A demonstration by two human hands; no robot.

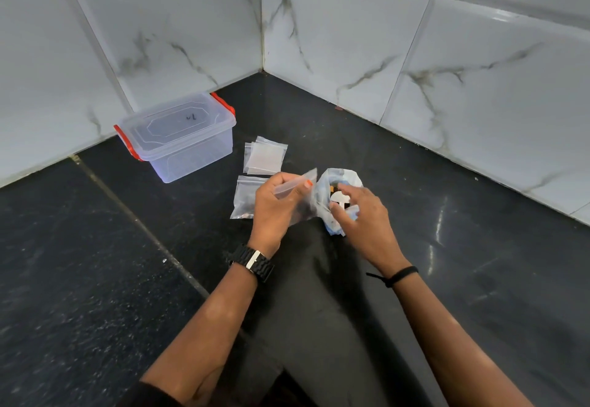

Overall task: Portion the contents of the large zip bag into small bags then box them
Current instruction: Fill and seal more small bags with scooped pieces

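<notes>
Left hand (pixel 274 207): pinching a small bag (pixel 295 184) by its top edge, holding it just beside the large zip bag (pixel 340 175). Right hand (pixel 360 212): fingers reaching into the large bag's open mouth; grip unclear. Filled small bag (pixel 245 196) and empty bags (pixel 263 157) lying on the floor (pixel 95 279). Lidded box (pixel 178 138) sitting near the wall corner.

Clear, thin plastic film: the small bag (pixel 295 188) my left hand (pixel 274 212) pinches, and the flat spare bags (pixel 265 159). Crinkled translucent film: the large bag (pixel 338 180). Box (pixel 178 138): clear rigid plastic, smooth, with red clips. Floor (pixel 95 279): polished dark speckled stone, glossy. Wall tiles (pixel 383 39): glossy, marble-veined white.
</notes>
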